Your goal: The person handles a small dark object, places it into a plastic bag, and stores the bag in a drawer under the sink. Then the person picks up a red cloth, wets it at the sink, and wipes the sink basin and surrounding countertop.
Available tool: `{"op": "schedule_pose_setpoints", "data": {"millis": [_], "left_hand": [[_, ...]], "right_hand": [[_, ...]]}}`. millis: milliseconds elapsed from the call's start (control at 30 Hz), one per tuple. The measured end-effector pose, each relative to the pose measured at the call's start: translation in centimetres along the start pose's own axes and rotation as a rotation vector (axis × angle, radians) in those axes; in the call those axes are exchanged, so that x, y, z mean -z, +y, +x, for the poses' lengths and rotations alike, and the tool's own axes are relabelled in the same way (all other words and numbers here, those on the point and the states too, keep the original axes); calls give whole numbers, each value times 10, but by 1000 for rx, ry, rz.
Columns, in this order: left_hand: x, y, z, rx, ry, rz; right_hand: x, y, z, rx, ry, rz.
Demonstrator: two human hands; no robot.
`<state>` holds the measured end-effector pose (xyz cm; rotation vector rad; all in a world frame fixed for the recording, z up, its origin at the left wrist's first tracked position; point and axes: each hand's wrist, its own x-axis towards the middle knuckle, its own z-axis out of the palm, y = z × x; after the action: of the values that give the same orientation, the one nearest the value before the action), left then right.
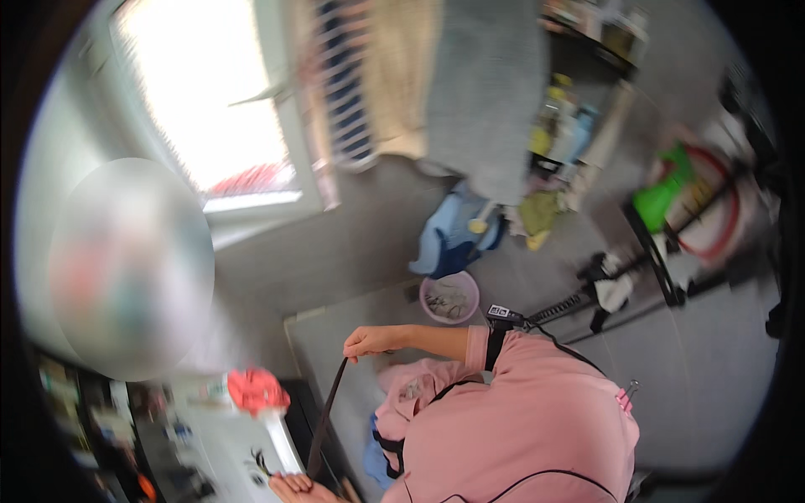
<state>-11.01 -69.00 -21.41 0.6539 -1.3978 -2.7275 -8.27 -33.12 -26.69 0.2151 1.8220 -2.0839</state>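
A long dark strand (328, 418), which looks like hair, is stretched between my hands. My right hand (372, 340) pinches its upper end between thumb and fingers, the arm held out across the view. Lower down, at the bottom edge, the curled fingers of my left hand (299, 487) close around the strand near a frayed dark tuft (260, 462). Part of the left hand is cut off by the frame. My pink shirt (522, 415) fills the lower right, with a small device (504, 313) strapped to the right sleeve.
A white washbasin (233, 449) lies beyond my left hand, a red cloth (256, 391) at its edge. A lilac bin (449, 297) stands by the wall. Towels (484, 94) hang beside a bright window (207, 88). A black rack (654, 264) stands at right.
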Motion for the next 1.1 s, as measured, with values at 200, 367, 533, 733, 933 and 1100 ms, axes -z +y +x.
{"op": "schedule_pose_setpoints", "data": {"millis": [200,367,533,733,933,1100], "left_hand": [[-77,-2,-15,-29,-219,75],[-109,-18,-31,-138,-325,39],[-123,-39,-59,-290,-256,62],[-137,-53,-64,-292,-290,180],[-146,-29,-43,-421,-442,191],[-139,-15,-47,-378,-442,108]], "right_hand": [[83,19,-96,124,460,64],[137,44,-160,70,608,170],[163,59,-201,96,619,127],[168,90,-239,125,751,252],[167,131,-276,172,828,415],[162,137,-289,70,867,552]]}}
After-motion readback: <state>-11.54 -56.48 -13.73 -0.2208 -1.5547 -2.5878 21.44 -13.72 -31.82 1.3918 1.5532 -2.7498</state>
